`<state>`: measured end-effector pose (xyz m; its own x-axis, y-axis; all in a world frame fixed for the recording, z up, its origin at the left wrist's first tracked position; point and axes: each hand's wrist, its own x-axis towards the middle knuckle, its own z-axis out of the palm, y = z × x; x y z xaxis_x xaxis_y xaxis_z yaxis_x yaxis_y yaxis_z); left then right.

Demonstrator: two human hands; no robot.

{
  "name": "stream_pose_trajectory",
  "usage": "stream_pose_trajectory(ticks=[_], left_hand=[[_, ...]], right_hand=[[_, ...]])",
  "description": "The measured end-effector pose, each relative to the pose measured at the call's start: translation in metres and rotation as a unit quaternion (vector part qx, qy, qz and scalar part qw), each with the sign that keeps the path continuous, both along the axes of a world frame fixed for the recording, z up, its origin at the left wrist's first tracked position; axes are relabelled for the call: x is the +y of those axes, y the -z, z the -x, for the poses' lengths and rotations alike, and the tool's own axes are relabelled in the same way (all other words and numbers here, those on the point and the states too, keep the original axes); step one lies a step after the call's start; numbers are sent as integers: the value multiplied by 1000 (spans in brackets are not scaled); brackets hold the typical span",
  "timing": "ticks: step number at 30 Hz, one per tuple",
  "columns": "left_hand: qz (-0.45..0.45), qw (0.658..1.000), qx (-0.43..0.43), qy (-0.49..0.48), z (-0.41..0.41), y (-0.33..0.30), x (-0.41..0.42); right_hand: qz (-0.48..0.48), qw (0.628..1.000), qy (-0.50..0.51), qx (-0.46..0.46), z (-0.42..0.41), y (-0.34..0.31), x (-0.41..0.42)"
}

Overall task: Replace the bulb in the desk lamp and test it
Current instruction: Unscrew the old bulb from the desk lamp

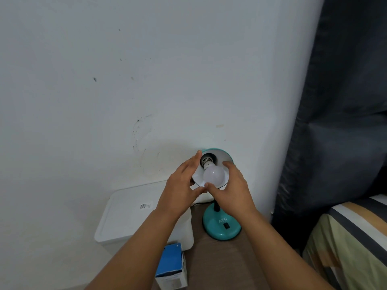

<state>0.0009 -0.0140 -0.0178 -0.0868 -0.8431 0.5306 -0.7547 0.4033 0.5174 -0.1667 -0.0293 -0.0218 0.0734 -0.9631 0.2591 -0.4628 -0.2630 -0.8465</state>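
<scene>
A teal desk lamp stands by the wall, its round base (222, 228) on a wooden table with a black switch on top. Its shade (225, 157) is tilted up towards me, showing the white inside. A white frosted bulb (213, 174) sits in the socket with its screw neck partly visible. My left hand (182, 185) grips the shade's left rim. My right hand (232, 189) wraps around the bulb from the right, thumb under the globe and fingers over its top.
A white lidded plastic box (129, 218) stands left of the lamp. A blue and white bulb carton (171, 266) stands upright near the front of the table (226, 264). A dark curtain (339, 101) hangs on the right, above striped bedding (351, 243).
</scene>
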Motion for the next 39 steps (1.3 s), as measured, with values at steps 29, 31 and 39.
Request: stream_pose_trajectory(ticks=[29, 31, 39], left_hand=[[-26, 1000, 8, -2, 9, -7, 0], [-35, 999, 15, 2, 7, -6, 0], [-42, 999, 9, 0, 7, -8, 0]], right_hand=[[-52, 983, 57, 167, -2, -10, 6], [15, 971, 63, 229, 0, -13, 8], [51, 984, 10, 173, 16, -10, 9]])
